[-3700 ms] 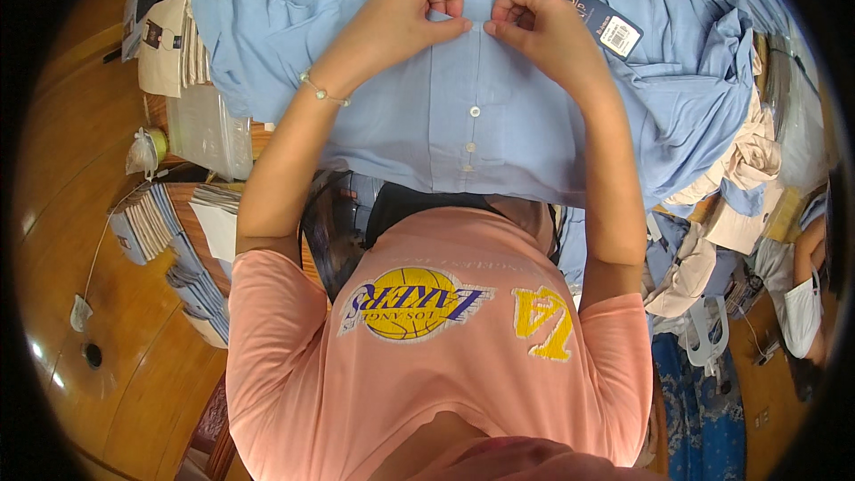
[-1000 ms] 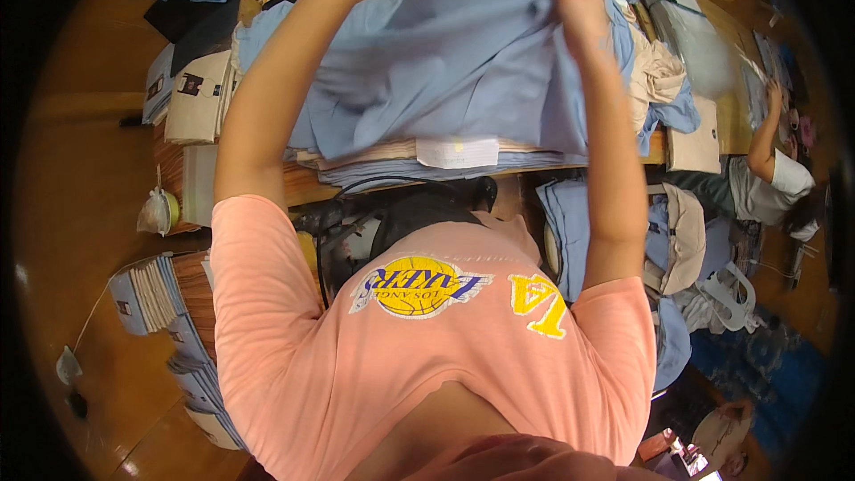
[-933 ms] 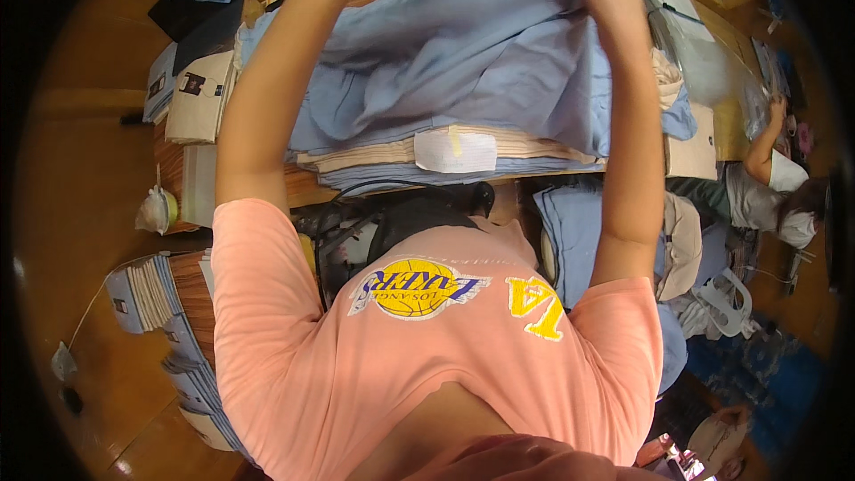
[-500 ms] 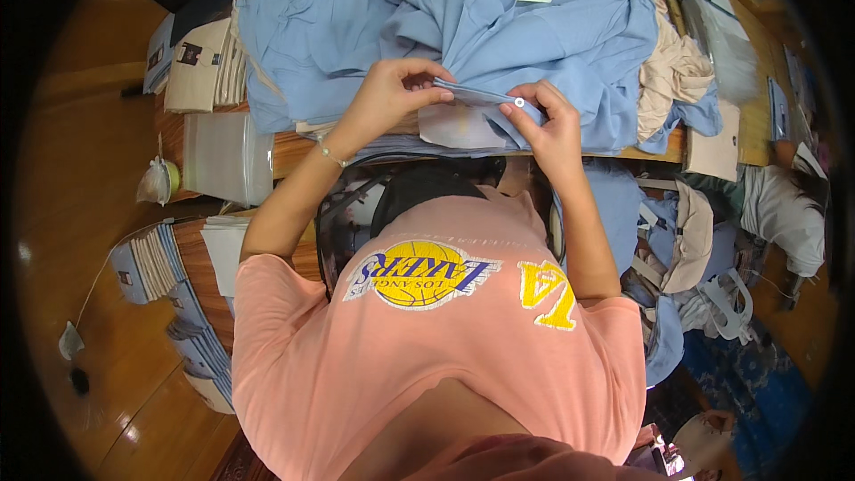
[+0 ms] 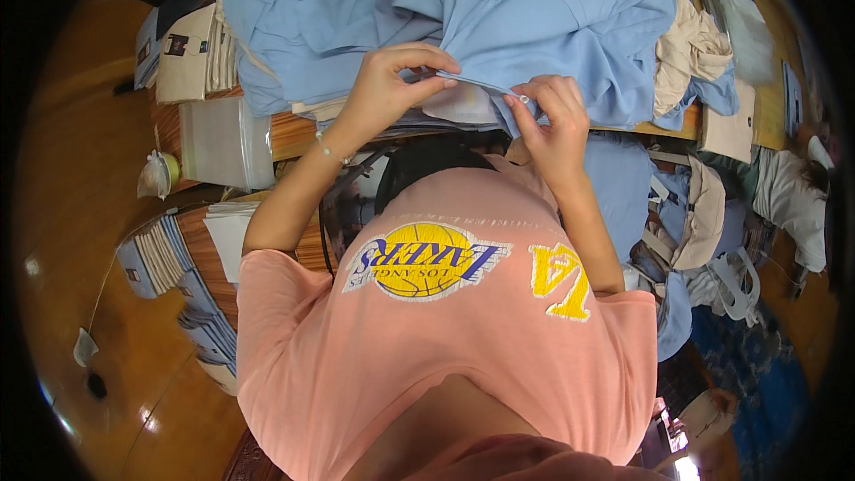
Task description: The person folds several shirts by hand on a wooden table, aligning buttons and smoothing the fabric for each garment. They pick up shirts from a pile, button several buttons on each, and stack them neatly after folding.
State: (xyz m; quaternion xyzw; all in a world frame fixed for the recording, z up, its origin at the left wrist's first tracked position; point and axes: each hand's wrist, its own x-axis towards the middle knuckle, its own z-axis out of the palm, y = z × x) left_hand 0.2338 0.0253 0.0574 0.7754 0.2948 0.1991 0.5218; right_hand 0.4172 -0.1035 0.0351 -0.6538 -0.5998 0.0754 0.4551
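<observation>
Left hand (image 5: 387,89) pinches, thumb to fingers, an edge of the light-blue button-up shirt (image 5: 579,49), right hand (image 5: 556,125) pinches it beside a white button (image 5: 525,99), seemingly to hold that strip straight, the rest lying rumpled over folded garments (image 5: 313,110) on the worktop (image 5: 287,135).

The left forearm (image 5: 301,196) and right forearm (image 5: 590,223) extend forward from bent elbows, converging ahead of the chest, with the left hand (image 5: 390,87) directed rightward, thumb and forefinger in a pinch, and the right hand (image 5: 559,129), near but apart, inclined leftward, thumb opposing curled fingers.
</observation>
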